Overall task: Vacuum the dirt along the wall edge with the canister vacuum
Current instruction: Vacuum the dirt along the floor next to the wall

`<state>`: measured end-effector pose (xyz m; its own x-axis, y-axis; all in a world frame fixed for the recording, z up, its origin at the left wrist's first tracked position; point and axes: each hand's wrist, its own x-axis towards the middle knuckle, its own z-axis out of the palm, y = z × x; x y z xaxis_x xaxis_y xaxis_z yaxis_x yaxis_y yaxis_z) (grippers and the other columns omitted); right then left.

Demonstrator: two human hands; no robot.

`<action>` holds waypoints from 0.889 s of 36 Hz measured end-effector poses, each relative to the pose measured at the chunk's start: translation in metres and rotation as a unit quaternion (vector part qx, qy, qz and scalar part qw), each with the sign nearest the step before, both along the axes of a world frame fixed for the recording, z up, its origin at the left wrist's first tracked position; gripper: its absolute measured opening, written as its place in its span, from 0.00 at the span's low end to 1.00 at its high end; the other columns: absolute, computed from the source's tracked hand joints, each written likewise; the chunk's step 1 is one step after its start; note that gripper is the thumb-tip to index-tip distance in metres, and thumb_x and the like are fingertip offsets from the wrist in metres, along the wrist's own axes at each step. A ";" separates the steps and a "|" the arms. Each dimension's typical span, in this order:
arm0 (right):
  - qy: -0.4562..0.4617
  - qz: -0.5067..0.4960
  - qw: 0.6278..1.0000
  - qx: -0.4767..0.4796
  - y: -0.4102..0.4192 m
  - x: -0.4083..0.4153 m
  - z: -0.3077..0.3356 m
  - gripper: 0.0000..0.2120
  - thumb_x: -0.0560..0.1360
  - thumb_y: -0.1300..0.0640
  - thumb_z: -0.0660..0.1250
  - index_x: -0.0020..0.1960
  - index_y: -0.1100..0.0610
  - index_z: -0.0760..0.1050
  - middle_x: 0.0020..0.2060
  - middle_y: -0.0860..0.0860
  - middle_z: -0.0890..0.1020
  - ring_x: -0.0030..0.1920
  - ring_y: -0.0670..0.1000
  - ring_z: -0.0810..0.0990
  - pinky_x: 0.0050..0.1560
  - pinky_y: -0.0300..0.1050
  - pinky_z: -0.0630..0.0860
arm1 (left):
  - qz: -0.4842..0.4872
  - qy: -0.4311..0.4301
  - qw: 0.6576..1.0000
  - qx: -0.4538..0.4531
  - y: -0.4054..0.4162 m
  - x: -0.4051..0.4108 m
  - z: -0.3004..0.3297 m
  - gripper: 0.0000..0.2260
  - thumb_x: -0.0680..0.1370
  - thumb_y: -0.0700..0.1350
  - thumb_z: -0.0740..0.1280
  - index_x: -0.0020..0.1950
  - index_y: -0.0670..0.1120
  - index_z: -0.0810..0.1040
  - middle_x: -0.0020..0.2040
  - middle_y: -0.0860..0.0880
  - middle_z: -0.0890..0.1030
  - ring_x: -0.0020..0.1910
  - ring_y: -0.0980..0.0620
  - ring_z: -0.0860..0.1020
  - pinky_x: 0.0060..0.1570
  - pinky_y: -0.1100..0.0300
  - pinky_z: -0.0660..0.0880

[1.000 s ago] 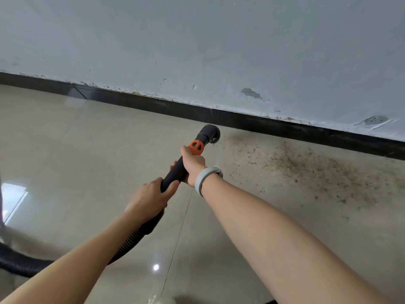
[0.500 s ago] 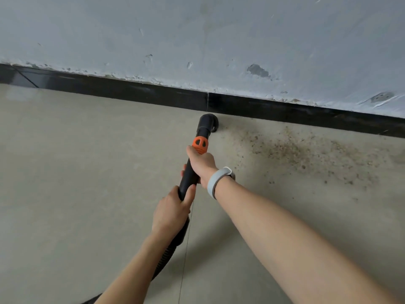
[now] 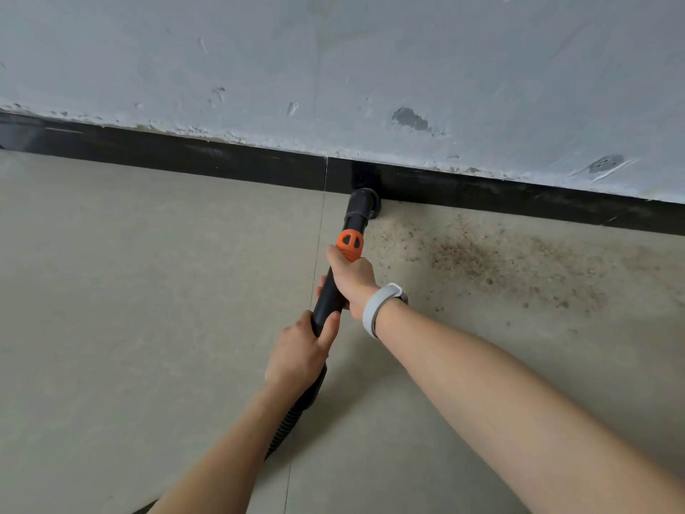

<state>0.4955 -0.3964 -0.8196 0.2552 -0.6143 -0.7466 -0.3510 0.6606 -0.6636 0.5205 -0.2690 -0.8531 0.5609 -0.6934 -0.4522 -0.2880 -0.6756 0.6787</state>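
A black vacuum wand [image 3: 329, 294] with an orange collar [image 3: 350, 245] points at the wall. Its round brush nozzle [image 3: 364, 204] sits on the floor against the black baseboard [image 3: 222, 161]. My right hand [image 3: 350, 278] grips the wand just below the orange collar; a grey band is on that wrist. My left hand [image 3: 300, 350] grips the wand lower down, where the ribbed black hose [image 3: 287, 428] begins. Brown dirt [image 3: 482, 261] lies scattered on the beige floor to the right of the nozzle, along the baseboard. The canister is out of view.
A scuffed grey-white wall [image 3: 333, 68] rises above the baseboard. Beige floor tiles [image 3: 129, 291] spread to the left, with a thin grout line [image 3: 319, 235] running toward the wall. The hose trails back under my left arm.
The nozzle has moved forward from open floor up to the baseboard, at the left end of the dirt patch. Both hands kept their grip and the view shifted closer to the wall.
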 end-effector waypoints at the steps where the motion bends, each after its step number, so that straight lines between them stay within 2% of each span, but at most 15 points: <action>1: -0.003 0.000 1.000 0.002 -0.002 -0.005 0.000 0.12 0.78 0.51 0.64 0.43 0.59 0.69 0.29 0.55 0.76 0.25 0.53 0.76 0.29 0.42 0.78 | -0.003 -0.009 1.000 0.006 -0.002 -0.004 -0.001 0.19 0.79 0.60 0.57 0.46 0.45 0.72 0.35 0.46 0.81 0.36 0.44 0.81 0.42 0.47 0.78; 7: -0.021 0.013 1.000 0.015 -0.013 -0.027 -0.004 0.12 0.78 0.49 0.63 0.43 0.58 0.69 0.30 0.54 0.77 0.25 0.52 0.78 0.35 0.45 0.80 | -0.009 -0.049 0.998 0.034 -0.013 -0.023 0.001 0.20 0.79 0.61 0.56 0.47 0.44 0.72 0.37 0.45 0.82 0.37 0.44 0.81 0.44 0.47 0.78; 11: -0.033 -0.010 0.999 0.025 -0.026 -0.045 -0.006 0.12 0.78 0.49 0.63 0.44 0.57 0.69 0.32 0.54 0.78 0.26 0.51 0.78 0.27 0.39 0.76 | -0.035 -0.058 0.997 0.047 -0.025 -0.032 0.007 0.20 0.78 0.62 0.56 0.46 0.46 0.72 0.36 0.46 0.82 0.35 0.46 0.80 0.42 0.48 0.78; 18: -0.039 -0.044 0.998 0.039 -0.051 -0.075 -0.003 0.12 0.78 0.50 0.64 0.43 0.58 0.68 0.32 0.54 0.77 0.28 0.52 0.78 0.27 0.40 0.77 | -0.050 -0.045 0.997 0.041 -0.050 -0.057 0.017 0.18 0.78 0.61 0.57 0.43 0.47 0.71 0.33 0.49 0.82 0.32 0.51 0.81 0.39 0.52 0.79; 21: -0.037 -0.053 0.997 0.040 -0.058 -0.080 -0.004 0.12 0.78 0.50 0.64 0.43 0.58 0.68 0.31 0.54 0.77 0.29 0.52 0.77 0.33 0.45 0.81 | -0.055 -0.044 0.997 0.043 -0.058 -0.061 0.019 0.18 0.77 0.62 0.56 0.42 0.48 0.71 0.31 0.50 0.82 0.30 0.53 0.80 0.37 0.54 0.78; 23: -0.024 -0.044 0.998 0.031 -0.061 -0.081 -0.008 0.12 0.77 0.49 0.64 0.45 0.58 0.68 0.32 0.54 0.78 0.30 0.53 0.79 0.44 0.53 0.83 | -0.050 -0.036 0.997 0.043 -0.060 -0.067 0.019 0.18 0.77 0.62 0.56 0.42 0.48 0.70 0.31 0.50 0.82 0.29 0.54 0.80 0.35 0.56 0.77; 25: 0.000 -0.028 1.000 0.010 -0.063 -0.082 -0.010 0.15 0.75 0.47 0.64 0.51 0.58 0.68 0.36 0.55 0.81 0.36 0.56 0.82 0.52 0.58 0.81 | -0.036 -0.017 0.999 0.031 -0.062 -0.076 0.019 0.17 0.77 0.60 0.56 0.41 0.48 0.70 0.30 0.49 0.81 0.29 0.53 0.80 0.34 0.56 0.77; 28: 0.028 -0.015 0.999 -0.015 -0.067 -0.088 -0.008 0.18 0.74 0.45 0.63 0.54 0.59 0.69 0.43 0.58 0.82 0.47 0.61 0.83 0.55 0.59 0.79 | -0.030 0.000 0.999 0.015 -0.068 -0.086 0.017 0.17 0.79 0.59 0.57 0.40 0.46 0.70 0.29 0.49 0.81 0.28 0.54 0.80 0.32 0.60 0.74; 32: 0.068 0.009 0.997 -0.030 -0.075 -0.101 -0.006 0.22 0.74 0.43 0.62 0.58 0.59 0.67 0.49 0.58 0.82 0.49 0.60 0.82 0.57 0.58 0.78 | -0.014 0.038 0.999 -0.013 -0.076 -0.101 0.014 0.18 0.80 0.56 0.59 0.39 0.43 0.71 0.28 0.48 0.80 0.30 0.49 0.81 0.38 0.55 0.77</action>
